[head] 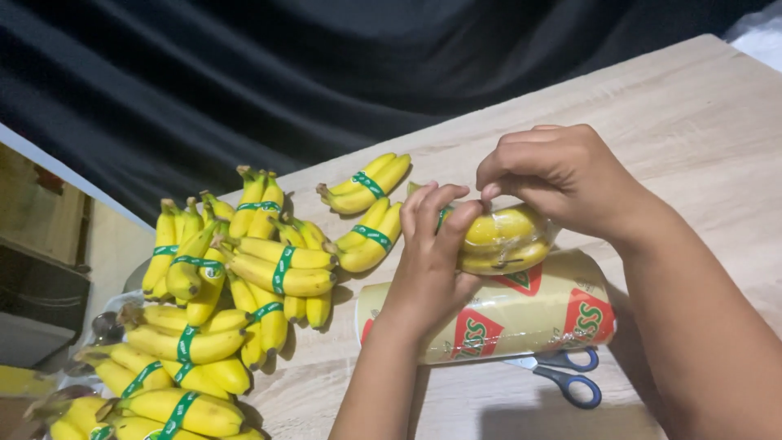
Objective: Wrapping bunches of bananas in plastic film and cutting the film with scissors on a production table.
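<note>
Your hands wrapped one banana pair.
Left hand [432, 253] and right hand [558, 175] gripped the bananas [501, 240] above one roll [505, 314], one pair of scissors [566, 371] below.

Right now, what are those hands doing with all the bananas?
A person holds a small bunch of bananas in both hands over a wooden table. The left hand steadies it while the right hand pinches clear wrap around it. Under it lies a roll of wrap and blue scissors. A pile of green-banded bananas sits to the left.

Banana pile [212, 310] left — table [700, 114] right
</note>
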